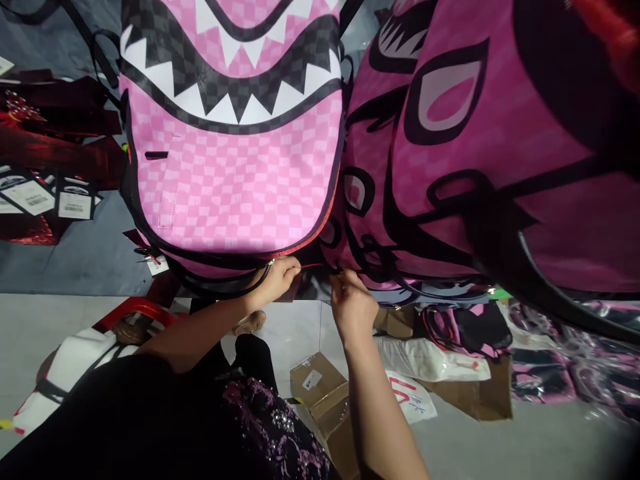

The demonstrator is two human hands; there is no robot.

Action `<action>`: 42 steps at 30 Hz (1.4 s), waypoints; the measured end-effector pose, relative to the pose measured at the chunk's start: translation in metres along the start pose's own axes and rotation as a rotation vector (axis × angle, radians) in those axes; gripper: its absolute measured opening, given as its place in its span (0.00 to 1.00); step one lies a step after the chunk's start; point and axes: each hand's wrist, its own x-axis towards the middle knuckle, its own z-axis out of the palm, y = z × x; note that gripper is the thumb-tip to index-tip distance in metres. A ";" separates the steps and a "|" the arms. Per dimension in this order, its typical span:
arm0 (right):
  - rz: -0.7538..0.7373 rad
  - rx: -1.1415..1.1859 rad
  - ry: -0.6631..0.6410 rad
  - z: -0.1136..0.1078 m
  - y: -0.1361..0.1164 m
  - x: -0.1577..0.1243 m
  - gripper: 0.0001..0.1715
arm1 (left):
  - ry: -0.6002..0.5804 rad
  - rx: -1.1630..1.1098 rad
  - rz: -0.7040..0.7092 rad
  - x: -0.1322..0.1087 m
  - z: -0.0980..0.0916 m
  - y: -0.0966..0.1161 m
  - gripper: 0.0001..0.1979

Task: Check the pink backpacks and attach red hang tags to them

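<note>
A pink checkered backpack (240, 180) with a black-and-white shark-mouth print lies on the grey-covered table, its bottom half towards me. At its near edge my left hand (280, 277) is closed in a pinch, the wrist beside a black carry loop (230, 291). A thin red string (313, 265) stretches straight from its fingertips towards my right hand (353, 303). That hand is closed too, its fingertips pinched at the string's other end. A dark red tag (294, 288) hangs just under my left hand, partly hidden. Further left, a small white tag (158, 265) dangles from the bag.
More pink backpacks (445, 113) stand close on the right. Dark red tags with barcode labels (75, 200) lie on the left of the table (105, 260). Below are a red stool (135, 308), a cardboard box (320, 383) and plastic-wrapped bags (575, 373) on the floor.
</note>
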 end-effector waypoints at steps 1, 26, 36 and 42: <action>0.015 -0.037 -0.013 0.003 0.002 0.002 0.16 | 0.008 0.008 -0.015 0.003 -0.001 0.000 0.09; 0.522 0.827 0.346 0.002 0.013 -0.017 0.16 | -0.435 -0.107 0.075 0.047 0.011 0.002 0.22; 0.444 0.951 0.438 0.004 -0.001 -0.012 0.11 | -0.203 -0.398 0.126 0.002 0.024 -0.012 0.16; 0.444 1.125 0.471 0.005 -0.002 -0.010 0.12 | 0.038 0.129 0.348 0.003 0.036 -0.003 0.17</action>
